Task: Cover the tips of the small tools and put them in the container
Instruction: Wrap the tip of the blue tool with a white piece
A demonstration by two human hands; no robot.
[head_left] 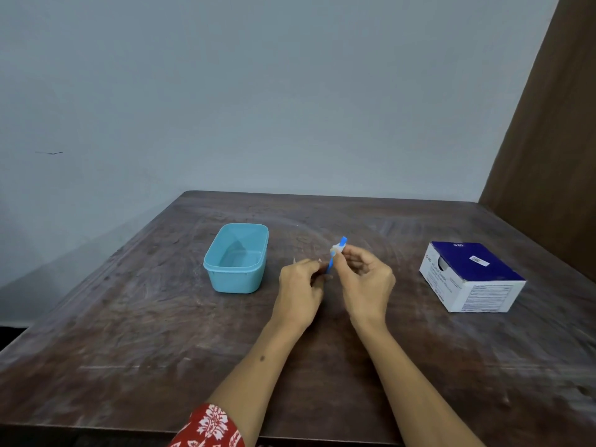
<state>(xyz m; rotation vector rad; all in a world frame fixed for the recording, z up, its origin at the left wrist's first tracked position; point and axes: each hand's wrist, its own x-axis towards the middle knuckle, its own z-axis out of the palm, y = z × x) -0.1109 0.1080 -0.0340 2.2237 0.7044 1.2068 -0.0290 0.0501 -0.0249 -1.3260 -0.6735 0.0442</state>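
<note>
Pinching the blue tool [335, 254] between both hands: your right hand [366, 280] grips its upper end, your left hand [301, 285] its lower, probably steadying it for capping. Container [237, 258] sits left of your fingers.

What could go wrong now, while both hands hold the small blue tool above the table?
1. The blue tool is only pinched by the fingers of the right hand and left hand; it may slip onto the table.
2. The container stands off to the left, so a drop would likely miss it.
</note>
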